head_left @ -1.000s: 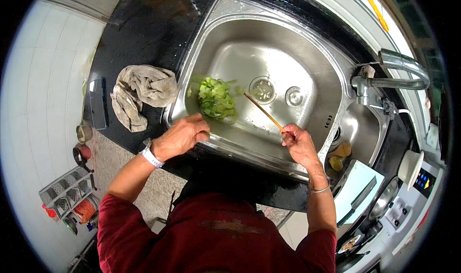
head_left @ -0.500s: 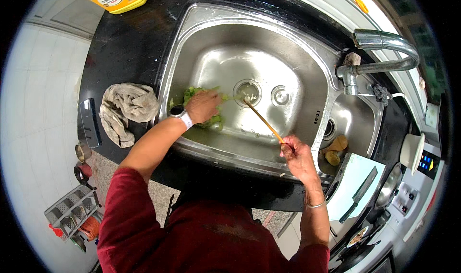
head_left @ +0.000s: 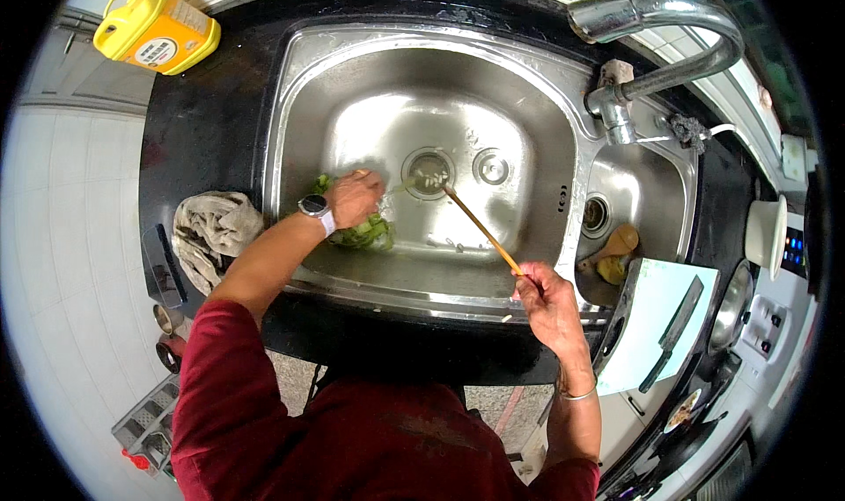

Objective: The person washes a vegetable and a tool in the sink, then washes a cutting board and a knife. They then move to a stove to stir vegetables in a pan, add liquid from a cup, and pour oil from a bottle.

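Observation:
In the large steel sink basin (head_left: 299, 149), my left hand (head_left: 356, 197) is closed low over a bunch of leafy greens (head_left: 370, 233). Its fingertips are partly hidden, and a thin pale-green strand reaches from them toward the drain (head_left: 428, 173). My right hand (head_left: 547, 303), above the basin's front rim, grips the yellowish end of a slim wooden chopstick (head_left: 482, 228); whether a second lies against it I cannot tell. The dark tip points down beside the drain, where small pale scraps lie.
A curved faucet (head_left: 678, 69) rises at the back right. The small side basin (head_left: 647, 180) holds a wooden spoon (head_left: 623, 240). A knife (head_left: 673, 329) lies on a pale cutting board (head_left: 647, 360). Leftward are a crumpled cloth (head_left: 216, 228), a phone (head_left: 163, 263) and a yellow jug (head_left: 158, 30).
The whole view has shifted, with the sink now further left. My left hand, blurred before, is sharper and beside the greens. My right hand keeps its hold on the chopstick.

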